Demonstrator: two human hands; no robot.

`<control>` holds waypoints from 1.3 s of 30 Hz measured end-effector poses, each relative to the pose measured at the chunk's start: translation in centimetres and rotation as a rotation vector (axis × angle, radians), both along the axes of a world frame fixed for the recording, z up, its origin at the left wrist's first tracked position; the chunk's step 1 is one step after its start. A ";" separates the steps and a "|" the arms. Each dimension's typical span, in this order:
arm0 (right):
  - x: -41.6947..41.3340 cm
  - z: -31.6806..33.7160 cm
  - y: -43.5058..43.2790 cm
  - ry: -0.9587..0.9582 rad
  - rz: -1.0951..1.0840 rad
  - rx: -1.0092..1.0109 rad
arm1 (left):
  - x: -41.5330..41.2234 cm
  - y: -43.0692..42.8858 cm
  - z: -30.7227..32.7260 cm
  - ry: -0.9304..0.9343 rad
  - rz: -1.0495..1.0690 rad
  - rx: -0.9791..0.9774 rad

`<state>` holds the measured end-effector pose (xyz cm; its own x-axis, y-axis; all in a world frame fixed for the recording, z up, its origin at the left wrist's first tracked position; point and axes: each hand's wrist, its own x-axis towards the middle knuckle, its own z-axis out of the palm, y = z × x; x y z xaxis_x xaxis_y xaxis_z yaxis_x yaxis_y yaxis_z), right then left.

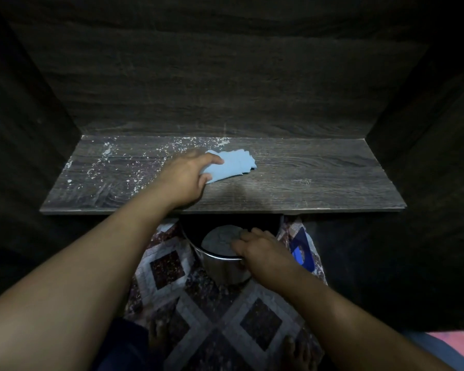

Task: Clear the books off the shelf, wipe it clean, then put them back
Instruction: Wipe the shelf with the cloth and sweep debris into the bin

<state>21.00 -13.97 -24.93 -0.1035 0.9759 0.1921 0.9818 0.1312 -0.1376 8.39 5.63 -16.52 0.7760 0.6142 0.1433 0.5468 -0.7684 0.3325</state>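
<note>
The dark wood-grain shelf [319,180] lies bare of books, with white dust and crumbs [123,162] scattered over its left half and along the back edge. My left hand [185,178] grips a folded light-blue cloth [233,164] against the shelf near its middle. Below the shelf's front edge, my right hand [263,253] holds the rim of a shiny metal bin [220,263], fingers curled over the edge. No books are in view.
Dark side walls and a back panel [225,89] enclose the shelf. A patterned tile floor [212,317] lies below, with a blue object [300,250] right of the bin. My bare feet show at the bottom. A pink and blue fabric [453,346] sits at bottom right.
</note>
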 end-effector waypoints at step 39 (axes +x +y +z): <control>-2.0 1.6 -3.2 -0.052 0.160 0.074 | -3.1 -2.1 1.3 -0.300 0.086 -0.129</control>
<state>18.99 -17.15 -23.34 -0.2684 0.9294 0.2535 0.9530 0.2945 -0.0709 5.27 3.49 -15.19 0.6552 0.7039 0.2743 0.4710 -0.6645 0.5802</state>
